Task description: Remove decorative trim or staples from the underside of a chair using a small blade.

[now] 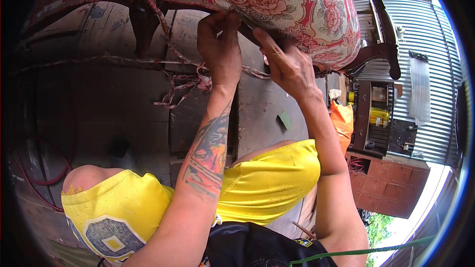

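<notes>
A chair-like piece with red-and-cream floral upholstery (267, 0) and a dark wooden frame (143, 24) spans the top of the head view. My left hand (220, 49) has its fingers bent closed on the lower edge of the upholstery. Just right of it, my right hand (289, 64) grips along that same edge, index finger slanting up, other fingertips partly hidden; what exactly lies under them is unclear. A long patterned fabric strip (163, 20) hangs over the upholstery and runs behind my hands, with a tangled bunch (203, 84) beside my left wrist.
My knees in yellow shorts (262, 178) are below, on dark boards (123, 99) with a small green scrap (284, 118) and red hose (49, 180). Rightward are an orange bag (341, 118), a wooden shelf unit (363, 113), rust-red lockers (391, 183) and corrugated metal (435, 79). A green cord (361, 249) crosses low.
</notes>
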